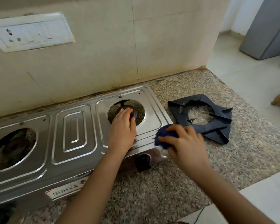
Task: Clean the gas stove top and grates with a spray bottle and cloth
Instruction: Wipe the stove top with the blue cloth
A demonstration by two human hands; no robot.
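A steel two-burner gas stove (pixel 74 130) sits on the granite counter against the tiled wall. My left hand (pixel 123 126) reaches into the right burner opening, fingers curled over the burner head (pixel 135 113), which is mostly hidden. My right hand (pixel 183 141) grips a crumpled dark blue cloth (pixel 164 135) at the stove's front right corner, above the black knob (pixel 142 161). Dark grates (pixel 205 117) lie stacked on the counter right of the stove. No spray bottle is in view.
The left burner opening (pixel 11 147) has no grate over it. A switchboard (pixel 31 31) is on the wall above. The counter edge (pixel 242 186) drops to a tiled floor on the right, where a grey appliance (pixel 268 29) stands.
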